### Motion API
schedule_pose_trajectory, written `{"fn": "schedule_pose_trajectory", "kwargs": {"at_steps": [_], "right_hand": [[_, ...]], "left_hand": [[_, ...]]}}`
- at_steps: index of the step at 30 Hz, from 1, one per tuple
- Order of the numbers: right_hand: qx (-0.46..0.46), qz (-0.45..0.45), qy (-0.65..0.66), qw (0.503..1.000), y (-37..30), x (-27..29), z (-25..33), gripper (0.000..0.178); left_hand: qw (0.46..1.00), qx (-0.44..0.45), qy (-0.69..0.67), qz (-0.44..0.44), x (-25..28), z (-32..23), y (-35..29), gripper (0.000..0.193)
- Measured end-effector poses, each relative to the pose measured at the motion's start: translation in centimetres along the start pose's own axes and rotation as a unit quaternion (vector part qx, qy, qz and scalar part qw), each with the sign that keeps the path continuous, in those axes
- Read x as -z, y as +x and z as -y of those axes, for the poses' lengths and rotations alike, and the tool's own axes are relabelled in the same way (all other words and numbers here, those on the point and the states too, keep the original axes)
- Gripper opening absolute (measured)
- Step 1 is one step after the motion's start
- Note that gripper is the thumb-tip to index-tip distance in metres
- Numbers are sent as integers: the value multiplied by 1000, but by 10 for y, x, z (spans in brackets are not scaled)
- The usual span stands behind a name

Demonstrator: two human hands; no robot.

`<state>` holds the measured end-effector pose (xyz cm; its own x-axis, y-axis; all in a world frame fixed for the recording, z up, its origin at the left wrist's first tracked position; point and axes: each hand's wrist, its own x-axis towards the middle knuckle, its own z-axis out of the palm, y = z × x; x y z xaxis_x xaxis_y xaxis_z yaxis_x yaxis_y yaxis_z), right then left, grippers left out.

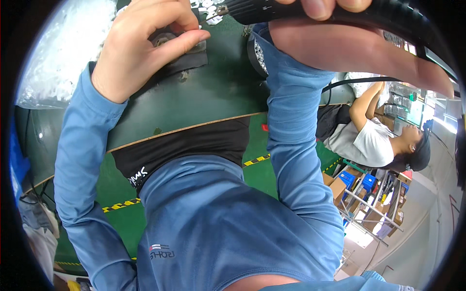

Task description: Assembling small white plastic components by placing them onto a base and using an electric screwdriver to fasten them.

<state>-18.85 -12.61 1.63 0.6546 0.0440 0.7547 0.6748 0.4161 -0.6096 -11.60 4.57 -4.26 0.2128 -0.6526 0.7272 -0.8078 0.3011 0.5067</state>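
Observation:
My right hand (pixel 335 43) is wrapped around a black electric screwdriver (pixel 255 9) at the top of the view, its thin bit aimed left. Close to the bit's tip, my left hand (pixel 141 41) has thumb and index finger brought together in a pinch. Whatever lies between those fingertips is too small or hidden to make out. Under the left hand sits a dark block (pixel 191 59) on the green worktable (pixel 218 92), partly covered by the fingers. Several small white plastic parts (pixel 208 6) lie beyond the screwdriver's bit.
A clear plastic bag of white parts (pixel 63 53) fills the table's left. Beside my right cuff is a dark object with pale round spots (pixel 259 56). A black cable (pixel 361 80) runs right. A co-worker in a white shirt (pixel 361 140) sits at right, near shelves with boxes (pixel 369 194).

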Motion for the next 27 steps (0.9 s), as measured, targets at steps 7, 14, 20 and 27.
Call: {"fn": "schedule_pose_trajectory", "kwargs": {"at_steps": [7,14,20,27], "right_hand": [[4,-12,10,1000,-8,-2,-15,105],[10,-13,2,1000,-5,-4,-9,104],[13,-16,8,1000,-4,-5,-14,104],[16,-17,16,1000,-5,-3,-18,103]], "left_hand": [[999,-8,39,2,7,-1,-6,27],[1000,-14,18,-7,-2,8,-4,27],[1000,-1,-22,5,7,-1,2,26],[999,-25,22,-6,4,1,-1,25]]}}
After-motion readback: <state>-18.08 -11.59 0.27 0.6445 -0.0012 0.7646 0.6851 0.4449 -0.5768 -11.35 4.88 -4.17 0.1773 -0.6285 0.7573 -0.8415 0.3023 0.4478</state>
